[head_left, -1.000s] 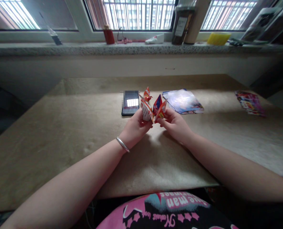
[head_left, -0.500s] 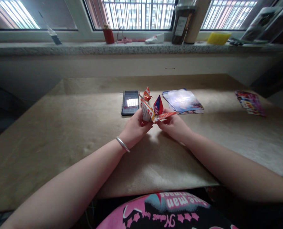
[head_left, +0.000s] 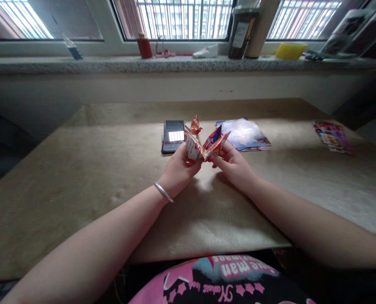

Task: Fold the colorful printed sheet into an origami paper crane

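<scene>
Between my hands is a piece of origami [head_left: 194, 149], folded from glossy printed paper in white, red, orange and blue, its points spread up and outward. My left hand [head_left: 180, 164] pinches its left, white side, with the thumb at the near lower edge. On the right side, my right hand [head_left: 235, 165] has its fingers closed at the red flap; some fingertips are hidden behind the paper. A smaller orange-red folded paper figure [head_left: 196, 125] stands on the table just beyond. Partly behind the left side of the origami lies a dark phone [head_left: 171, 147].
A stack of printed sheets [head_left: 246, 131] lies right of my hands on the wooden table [head_left: 96, 160]. Farther right is a pile of colourful papers [head_left: 331, 137]. Along the windowsill [head_left: 112, 65] stand a red container [head_left: 144, 47], a dark jar [head_left: 241, 36] and a yellow block [head_left: 290, 51].
The right flap of the origami has swung up from nearly flat, and the blue-red point has tilted right. My right hand has shifted slightly; my left hand has stayed almost in place.
</scene>
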Demonstrator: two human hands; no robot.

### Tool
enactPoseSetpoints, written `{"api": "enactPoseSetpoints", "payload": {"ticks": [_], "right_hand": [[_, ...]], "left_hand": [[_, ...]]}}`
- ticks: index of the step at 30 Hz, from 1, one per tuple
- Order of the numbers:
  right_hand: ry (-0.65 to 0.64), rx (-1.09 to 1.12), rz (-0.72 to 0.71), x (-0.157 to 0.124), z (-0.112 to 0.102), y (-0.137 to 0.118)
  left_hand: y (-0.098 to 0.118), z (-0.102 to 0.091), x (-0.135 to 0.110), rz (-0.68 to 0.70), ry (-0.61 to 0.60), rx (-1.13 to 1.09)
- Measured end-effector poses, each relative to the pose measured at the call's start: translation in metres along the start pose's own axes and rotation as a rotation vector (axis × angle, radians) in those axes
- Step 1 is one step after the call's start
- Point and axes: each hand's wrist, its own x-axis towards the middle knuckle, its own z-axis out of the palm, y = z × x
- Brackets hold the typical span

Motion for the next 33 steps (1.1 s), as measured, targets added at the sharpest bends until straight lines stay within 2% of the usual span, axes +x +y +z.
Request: {"api": "enactPoseSetpoints", "payload": {"ticks": [9,18,20,26,33], "right_hand": [[0.012,-0.06,-0.041,-0.001,-0.003,0.0],[0.074,0.031,-0.051,-0.002,-0.005,0.004],[0.075,0.034,-0.04,-0.002,-0.005,0.005],[0.042,0.006,-0.007,-0.001,-0.003,0.004],[0.099,0.064,-0.053,-0.002,-0.002,0.006]], "left_hand": [[0.002,-0.004,-0.004,0.145,-0.073,0.135],[0.005,-0.005,-0.004,0.138,-0.103,0.213],[0.003,-0.005,-0.003,0.129,-0.09,0.183],[-0.007,-0.005,0.0,0.093,0.005,-0.103],[-0.004,-0.004,0.0,0.063,-0.022,-0.133]]}}
